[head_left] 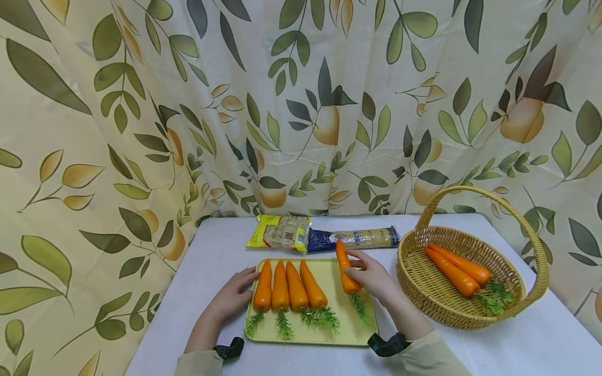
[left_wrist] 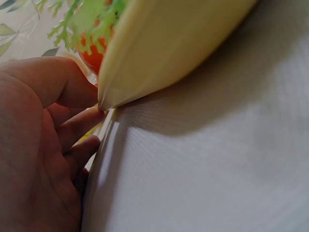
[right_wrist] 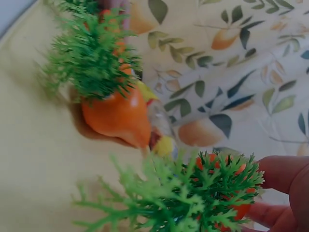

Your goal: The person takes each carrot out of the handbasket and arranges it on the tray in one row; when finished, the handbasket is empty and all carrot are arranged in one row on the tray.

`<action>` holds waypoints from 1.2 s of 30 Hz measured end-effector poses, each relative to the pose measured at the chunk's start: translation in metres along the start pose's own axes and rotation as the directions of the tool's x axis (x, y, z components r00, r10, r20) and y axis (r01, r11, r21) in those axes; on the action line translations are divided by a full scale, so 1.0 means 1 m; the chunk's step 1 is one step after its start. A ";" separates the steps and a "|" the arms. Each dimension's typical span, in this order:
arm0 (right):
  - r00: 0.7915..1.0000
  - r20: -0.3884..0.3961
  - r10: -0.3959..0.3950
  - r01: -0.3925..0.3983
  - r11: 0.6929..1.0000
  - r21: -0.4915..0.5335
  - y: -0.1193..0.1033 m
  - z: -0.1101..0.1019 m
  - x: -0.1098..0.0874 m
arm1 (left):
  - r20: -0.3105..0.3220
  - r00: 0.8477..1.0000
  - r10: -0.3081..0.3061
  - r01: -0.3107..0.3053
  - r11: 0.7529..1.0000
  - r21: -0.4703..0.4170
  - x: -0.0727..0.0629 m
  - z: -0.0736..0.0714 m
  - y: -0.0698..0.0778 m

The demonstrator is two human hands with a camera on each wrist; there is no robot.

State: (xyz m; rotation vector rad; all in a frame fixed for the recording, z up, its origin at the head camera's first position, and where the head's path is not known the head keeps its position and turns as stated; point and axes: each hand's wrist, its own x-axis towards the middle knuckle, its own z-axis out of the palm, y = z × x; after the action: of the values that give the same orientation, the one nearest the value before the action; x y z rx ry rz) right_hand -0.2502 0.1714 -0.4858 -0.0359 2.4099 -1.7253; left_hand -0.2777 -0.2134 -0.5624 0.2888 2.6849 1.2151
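Observation:
My right hand (head_left: 371, 274) grips an orange carrot (head_left: 345, 269) with green leaves over the right part of the pale yellow tray (head_left: 348, 334). The thumb and fingers hold its sides, and its tip points away from me. In the right wrist view its leaves (right_wrist: 193, 193) partly cover the carrot body. My left hand (head_left: 232, 295) is at the tray's left edge, with thumb and fingers pinching the rim (left_wrist: 108, 94). Several carrots (head_left: 280, 287) lie side by side on the tray's left part, tips away from me and leaves toward me.
A wicker basket (head_left: 435, 305) with a tall handle stands on the right, holding two carrots (head_left: 453, 271). Behind the tray lie a yellow packet (head_left: 279, 233) and a long blue packet (head_left: 355, 239). A leaf-patterned curtain (head_left: 305, 130) hangs behind the white table (head_left: 211, 245).

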 end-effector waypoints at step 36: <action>1.000 -0.008 0.014 -0.015 0.980 -0.201 0.013 0.045 0.003 | -0.013 0.999 0.047 -0.047 0.999 0.007 0.000 0.000 0.002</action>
State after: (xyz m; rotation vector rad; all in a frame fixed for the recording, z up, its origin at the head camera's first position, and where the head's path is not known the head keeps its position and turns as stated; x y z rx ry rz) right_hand -0.2449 0.1334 -0.5121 -0.0386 2.5730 -1.4717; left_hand -0.2771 -0.2122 -0.5614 0.3481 2.7082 1.2260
